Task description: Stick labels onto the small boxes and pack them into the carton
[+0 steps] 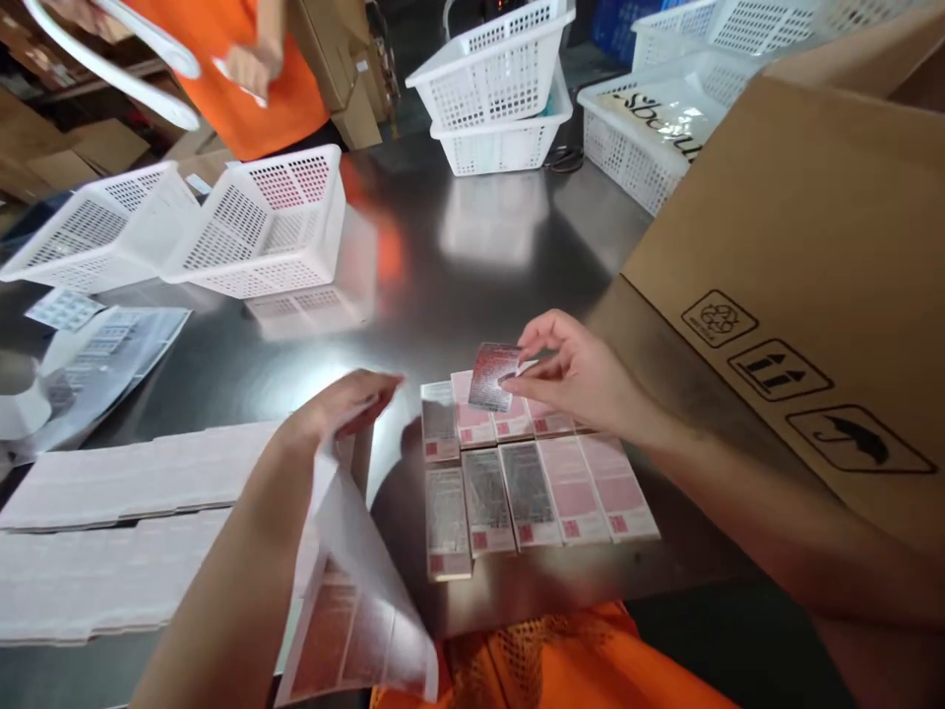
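The print on the small boxes (pixel 538 483) is too blurred to read; the label sheet (pixel 361 611) runs off the frame at six o'clock.

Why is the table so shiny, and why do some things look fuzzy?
In the head view, the metal table mirrors the lamps and white baskets, so pale glare spreads across it; the left hand and its sheet are smeared by motion blur; the small label in the right hand glints, hiding its print.
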{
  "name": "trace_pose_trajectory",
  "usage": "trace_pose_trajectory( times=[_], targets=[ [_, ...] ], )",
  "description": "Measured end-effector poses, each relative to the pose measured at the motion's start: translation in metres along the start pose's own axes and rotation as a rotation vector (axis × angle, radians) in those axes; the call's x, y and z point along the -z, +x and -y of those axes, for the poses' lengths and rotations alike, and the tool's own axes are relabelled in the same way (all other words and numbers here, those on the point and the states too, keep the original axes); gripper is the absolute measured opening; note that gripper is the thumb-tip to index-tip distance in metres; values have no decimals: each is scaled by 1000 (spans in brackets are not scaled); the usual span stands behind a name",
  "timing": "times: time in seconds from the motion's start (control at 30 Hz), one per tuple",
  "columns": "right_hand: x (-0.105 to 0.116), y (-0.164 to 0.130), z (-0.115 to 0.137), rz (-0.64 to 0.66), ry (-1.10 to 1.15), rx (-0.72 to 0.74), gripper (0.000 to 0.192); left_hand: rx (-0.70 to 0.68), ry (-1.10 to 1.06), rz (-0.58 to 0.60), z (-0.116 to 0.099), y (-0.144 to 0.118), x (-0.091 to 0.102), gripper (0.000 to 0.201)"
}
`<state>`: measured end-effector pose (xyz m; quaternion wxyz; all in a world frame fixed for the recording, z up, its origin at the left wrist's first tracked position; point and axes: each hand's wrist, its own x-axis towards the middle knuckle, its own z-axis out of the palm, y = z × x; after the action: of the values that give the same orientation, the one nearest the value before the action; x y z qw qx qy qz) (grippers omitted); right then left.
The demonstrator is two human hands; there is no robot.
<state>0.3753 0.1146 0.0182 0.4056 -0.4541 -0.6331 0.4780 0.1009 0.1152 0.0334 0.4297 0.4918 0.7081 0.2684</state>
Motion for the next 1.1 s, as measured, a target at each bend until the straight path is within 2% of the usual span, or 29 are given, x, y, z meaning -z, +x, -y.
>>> trace_pose_trajectory(
  times=[0.1,0.17,0.27,0.37,0.47,0.6,0.87,1.1],
  targets=[
    [3,9,-8,50,-4,-51,36,46,37,391,-7,-18,-18,28],
    [2,12,-10,91,24,-105,34,7,11,492,-7,-31,-31,31],
    [-2,15,-12,147,83,-178,35,8,-34,469,-3,-39,-49,40],
    [-6,18,-14,168,78,-201,36,51,-60,360,4,-37,-61,39],
    [-9,22,-15,172,-10,-183,32,51,12,269,9,-35,-68,36],
    [-11,31,-20,125,-209,-129,19,100,84,270,11,-38,-74,37],
    [-19,50,-41,194,-301,-183,20,126,224,255,13,-34,-77,43],
    [-20,53,-48,232,-376,-258,24,154,190,303,21,-26,-81,39]
  ],
)
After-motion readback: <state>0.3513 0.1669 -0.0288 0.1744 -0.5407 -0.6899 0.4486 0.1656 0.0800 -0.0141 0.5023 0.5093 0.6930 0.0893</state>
